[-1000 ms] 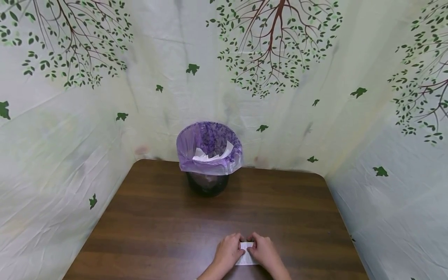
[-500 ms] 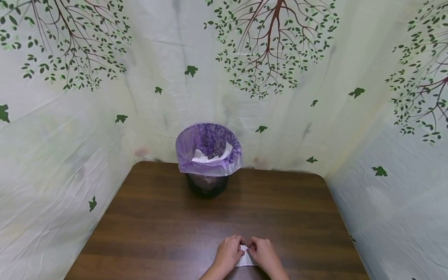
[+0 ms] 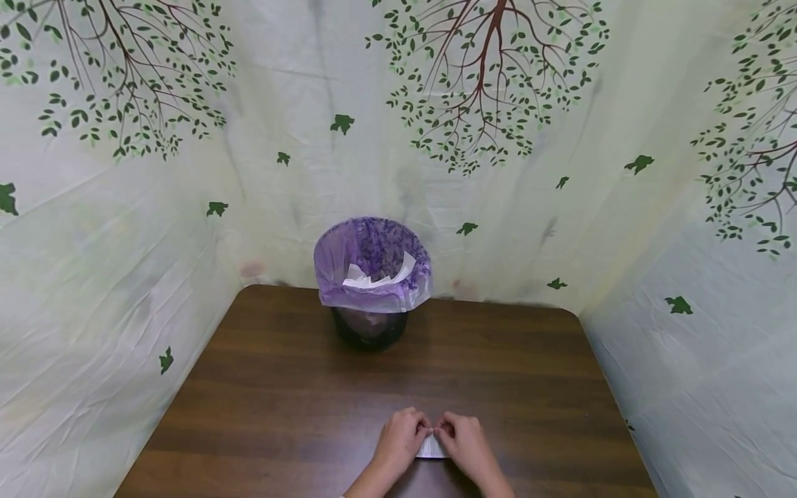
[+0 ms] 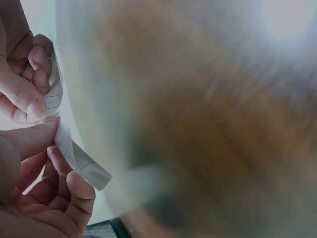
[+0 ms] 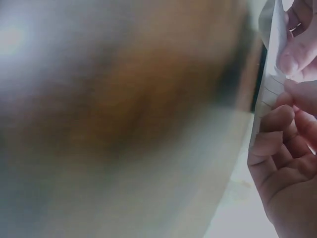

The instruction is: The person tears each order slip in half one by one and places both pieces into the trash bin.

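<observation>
A small piece of white lined paper (image 3: 432, 448) is held between both hands near the front of the table. My left hand (image 3: 399, 438) pinches its left part with thumb and fingers. Opposite, my right hand (image 3: 465, 444) pinches it from the right, the thumbs close together at the upper edge. In the left wrist view the lined paper (image 4: 88, 170) bends and sticks out past the fingers. Seen from the right wrist, the paper (image 5: 272, 82) runs as a narrow strip along the fingertips. Fingers hide much of it in every view.
A dark bin (image 3: 369, 328) with a purple liner (image 3: 373, 299) stands at the table's far edge. White paper pieces (image 3: 376, 278) lie inside it. Leaf-printed cloth (image 3: 398, 187) hangs around the brown wooden table (image 3: 299, 394).
Both hands have risen slightly in the head view, and the paper has come up with them. It shows less of its face than a second ago. The bin has not moved.
</observation>
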The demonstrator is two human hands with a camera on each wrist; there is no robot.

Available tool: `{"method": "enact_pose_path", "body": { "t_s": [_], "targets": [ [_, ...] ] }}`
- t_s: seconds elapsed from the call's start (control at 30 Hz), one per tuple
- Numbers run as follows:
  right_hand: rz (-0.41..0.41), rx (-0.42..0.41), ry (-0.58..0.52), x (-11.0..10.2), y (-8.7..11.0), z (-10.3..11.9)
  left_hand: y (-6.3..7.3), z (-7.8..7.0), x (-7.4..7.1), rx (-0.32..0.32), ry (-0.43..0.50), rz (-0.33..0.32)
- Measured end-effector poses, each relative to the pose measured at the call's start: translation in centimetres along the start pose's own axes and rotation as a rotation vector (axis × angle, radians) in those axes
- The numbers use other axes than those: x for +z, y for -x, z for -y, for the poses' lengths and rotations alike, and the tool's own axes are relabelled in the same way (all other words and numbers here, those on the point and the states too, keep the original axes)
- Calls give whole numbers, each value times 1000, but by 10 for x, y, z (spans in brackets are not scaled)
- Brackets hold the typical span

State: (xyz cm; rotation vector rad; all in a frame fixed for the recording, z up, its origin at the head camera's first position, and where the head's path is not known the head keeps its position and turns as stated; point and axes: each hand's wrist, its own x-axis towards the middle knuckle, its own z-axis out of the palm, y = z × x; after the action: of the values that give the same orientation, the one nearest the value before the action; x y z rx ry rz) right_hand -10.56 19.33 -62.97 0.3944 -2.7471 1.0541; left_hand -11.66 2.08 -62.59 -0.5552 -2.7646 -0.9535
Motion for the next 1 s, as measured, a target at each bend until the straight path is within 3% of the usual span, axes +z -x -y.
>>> {"method": "enact_pose_path", "body": {
  "t_s": [0.27,0.43,0.77,1.0],
  "targets": [
    [-24,27,-83,-10,-19,18,-15,-4,-26,39,23,-85],
    [-14,102,-218,-15,-27,28,-20,-9,-41,61,61,-150],
    [-23,227,-426,-30,-41,49,-28,-15,-61,73,149,-263],
    [-52,282,-508,-41,-47,54,-32,-17,-73,117,197,-399]
  ]
}}
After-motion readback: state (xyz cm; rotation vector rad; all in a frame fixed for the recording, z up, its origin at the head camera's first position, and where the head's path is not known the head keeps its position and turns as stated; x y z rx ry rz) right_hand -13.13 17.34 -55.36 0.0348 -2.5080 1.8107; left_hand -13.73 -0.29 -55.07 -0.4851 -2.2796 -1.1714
